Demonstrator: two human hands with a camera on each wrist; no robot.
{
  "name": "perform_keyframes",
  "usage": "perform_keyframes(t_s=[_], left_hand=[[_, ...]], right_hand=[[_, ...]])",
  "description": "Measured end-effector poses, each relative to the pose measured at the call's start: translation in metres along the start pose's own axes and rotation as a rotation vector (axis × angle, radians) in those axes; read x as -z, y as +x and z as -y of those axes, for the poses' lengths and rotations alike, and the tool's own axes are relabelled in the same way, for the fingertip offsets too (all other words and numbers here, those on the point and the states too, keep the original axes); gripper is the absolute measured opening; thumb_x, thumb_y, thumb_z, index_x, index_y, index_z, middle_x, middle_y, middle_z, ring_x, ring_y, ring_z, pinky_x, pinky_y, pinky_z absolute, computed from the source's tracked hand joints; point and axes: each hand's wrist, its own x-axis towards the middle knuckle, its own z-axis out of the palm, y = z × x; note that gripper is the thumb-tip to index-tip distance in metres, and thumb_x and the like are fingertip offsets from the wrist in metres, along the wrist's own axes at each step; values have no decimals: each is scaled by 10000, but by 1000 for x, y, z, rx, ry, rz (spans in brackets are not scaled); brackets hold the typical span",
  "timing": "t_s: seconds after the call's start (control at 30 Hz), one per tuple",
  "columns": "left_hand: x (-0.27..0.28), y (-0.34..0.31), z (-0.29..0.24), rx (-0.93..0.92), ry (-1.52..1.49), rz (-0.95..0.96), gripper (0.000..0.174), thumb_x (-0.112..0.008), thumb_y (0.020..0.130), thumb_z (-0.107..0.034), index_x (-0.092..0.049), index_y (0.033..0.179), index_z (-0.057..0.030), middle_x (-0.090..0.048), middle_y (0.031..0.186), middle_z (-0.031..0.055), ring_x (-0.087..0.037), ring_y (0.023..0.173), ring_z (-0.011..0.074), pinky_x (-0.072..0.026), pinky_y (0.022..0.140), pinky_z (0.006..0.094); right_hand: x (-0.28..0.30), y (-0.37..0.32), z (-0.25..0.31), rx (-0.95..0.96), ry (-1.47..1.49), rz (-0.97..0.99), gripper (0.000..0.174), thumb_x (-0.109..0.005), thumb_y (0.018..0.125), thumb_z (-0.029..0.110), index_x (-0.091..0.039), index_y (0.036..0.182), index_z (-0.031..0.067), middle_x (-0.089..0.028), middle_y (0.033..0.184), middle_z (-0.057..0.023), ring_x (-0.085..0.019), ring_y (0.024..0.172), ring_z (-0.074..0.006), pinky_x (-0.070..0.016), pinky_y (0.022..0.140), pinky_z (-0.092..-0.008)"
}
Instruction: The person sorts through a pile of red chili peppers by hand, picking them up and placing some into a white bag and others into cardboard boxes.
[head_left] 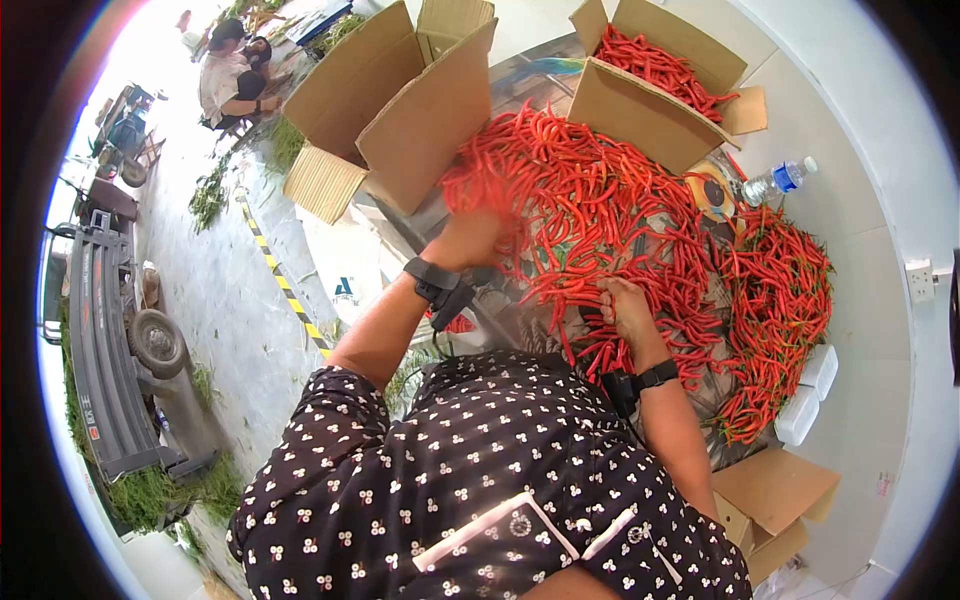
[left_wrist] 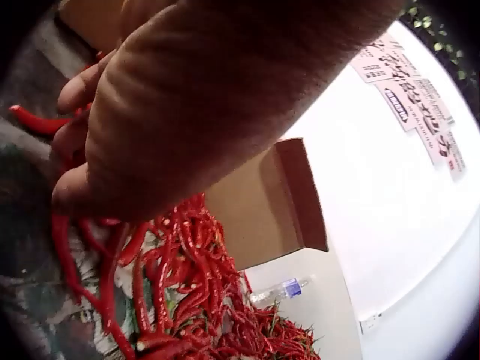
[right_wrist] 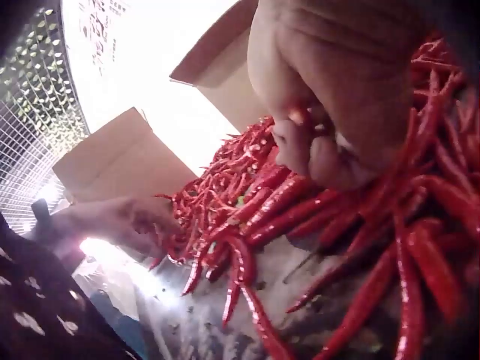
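Red chili peppers (head_left: 590, 190) lie in a broad heap over the table in front of me. My left hand (head_left: 472, 240) is at the heap's left side, beside an open cardboard box (head_left: 425, 115), blurred in the head view. Its fingers curl round several red chilies (left_wrist: 41, 122), which stick out past the fingers in the left wrist view. My right hand (head_left: 628, 308) is low over the near part of the heap. Its fingers are curled in, and a bit of red chili (right_wrist: 298, 115) shows between them in the right wrist view; the palm side is hidden.
A second cardboard box (head_left: 640, 115) with chilies stands at the back. To the right are a tape roll (head_left: 712, 190), a water bottle (head_left: 765, 187), a greener-stemmed chili pile (head_left: 775, 300) and white containers (head_left: 808, 400). Another person (head_left: 228, 80) sits far left, beyond a cart (head_left: 95, 340).
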Motion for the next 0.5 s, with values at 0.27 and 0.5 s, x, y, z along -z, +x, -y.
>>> perform_keyframes(t_s=[0.27, 0.5], left_hand=[[-15, 6, -8, 88, 157, 18, 446, -588, 650, -61, -573, 1091, -130, -534, 1002, 128, -594, 812, 317, -497, 637, 405], [-24, 8, 2, 5, 215, -49, 313, -591, 684, -101, -569, 992, -50, -562, 950, 139, -600, 804, 321, -501, 635, 415]], right_hand=[[13, -1, -12, 24, 42, -16, 140, -477, 873, 117, -547, 874, -4, -427, 577, 12, -355, 449, -64, -277, 398, -201], [10, -4, -11, 21, 56, -32, 140, -490, 868, 124, -553, 877, -1, -433, 565, 11, -362, 437, -69, -292, 394, -203]])
